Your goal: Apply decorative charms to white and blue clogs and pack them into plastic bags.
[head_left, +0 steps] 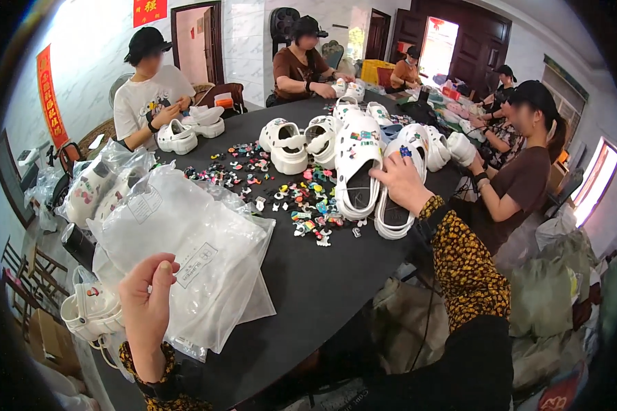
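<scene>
My right hand [403, 183] grips a white clog [393, 222] on the dark table, its fingers bent over the shoe's side. A blue charm [406, 152] shows by its fingertips. Touching that shoe on the left is another white clog [358, 147] with colourful charms on its toe. My left hand [149, 294] is raised over the near left of the table, thumb and fingertips pinched together; what they hold, if anything, I cannot make out. Behind it lie clear plastic bags [216, 281] in a loose stack.
Loose coloured charms [315, 212] are scattered mid-table. More white clogs [288, 147] stand beyond them, and bagged ones [99, 188] at the left. A dark bottle [77, 243] stands near the bags. Several people sit around the table, one person [524, 178] close on the right. Sacks [548, 288] lie at lower right.
</scene>
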`<state>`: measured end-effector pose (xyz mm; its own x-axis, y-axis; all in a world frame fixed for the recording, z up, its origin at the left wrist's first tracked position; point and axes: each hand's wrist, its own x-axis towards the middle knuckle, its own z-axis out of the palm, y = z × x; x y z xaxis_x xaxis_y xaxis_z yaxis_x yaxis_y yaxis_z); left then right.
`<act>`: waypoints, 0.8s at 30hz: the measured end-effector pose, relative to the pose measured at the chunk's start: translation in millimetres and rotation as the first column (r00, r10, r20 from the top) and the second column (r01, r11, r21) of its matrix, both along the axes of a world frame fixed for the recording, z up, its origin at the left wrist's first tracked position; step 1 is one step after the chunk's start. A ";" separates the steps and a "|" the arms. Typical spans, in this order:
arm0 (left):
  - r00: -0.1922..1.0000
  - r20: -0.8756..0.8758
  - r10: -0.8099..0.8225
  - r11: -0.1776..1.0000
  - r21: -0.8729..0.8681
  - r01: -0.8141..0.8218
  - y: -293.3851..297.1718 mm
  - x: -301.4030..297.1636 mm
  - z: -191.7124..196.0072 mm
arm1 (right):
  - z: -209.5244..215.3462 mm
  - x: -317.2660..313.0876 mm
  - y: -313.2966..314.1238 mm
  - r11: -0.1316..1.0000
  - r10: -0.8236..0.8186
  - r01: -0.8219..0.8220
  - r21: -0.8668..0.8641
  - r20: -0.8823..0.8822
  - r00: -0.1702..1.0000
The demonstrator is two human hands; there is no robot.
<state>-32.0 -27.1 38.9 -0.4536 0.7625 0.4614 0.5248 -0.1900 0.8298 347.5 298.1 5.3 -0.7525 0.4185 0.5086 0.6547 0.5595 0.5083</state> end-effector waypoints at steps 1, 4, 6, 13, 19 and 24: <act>1.000 -0.011 -0.005 1.000 -0.006 0.005 0.4 0.3 -0.6 | -3.4 1.0 -1.3 1.000 -0.011 0.011 -0.016 0.002 1.000; 0.999 -0.031 -0.013 0.999 -0.037 0.012 2.5 0.0 -1.0 | -0.8 2.1 -9.9 0.998 0.055 -0.053 0.024 -0.091 0.994; 1.000 -0.023 -0.020 0.999 -0.035 0.019 4.1 0.8 -2.1 | -0.6 0.2 -22.0 0.994 0.088 -0.077 0.076 -0.151 0.985; 0.999 0.004 -0.036 0.998 -0.053 0.036 6.9 6.6 -6.0 | -20.7 -0.5 -75.2 0.961 -0.104 -0.036 -0.274 -0.477 0.873; 0.997 -0.032 -0.071 0.992 -0.103 0.068 8.1 10.9 -5.7 | -30.8 -2.0 -59.7 0.874 -0.201 -0.131 -0.469 -0.593 0.780; 0.997 -0.027 -0.069 0.994 -0.088 0.066 8.3 15.0 -6.9 | -29.4 -23.8 -32.8 0.767 -0.458 -0.014 -0.641 -0.563 0.688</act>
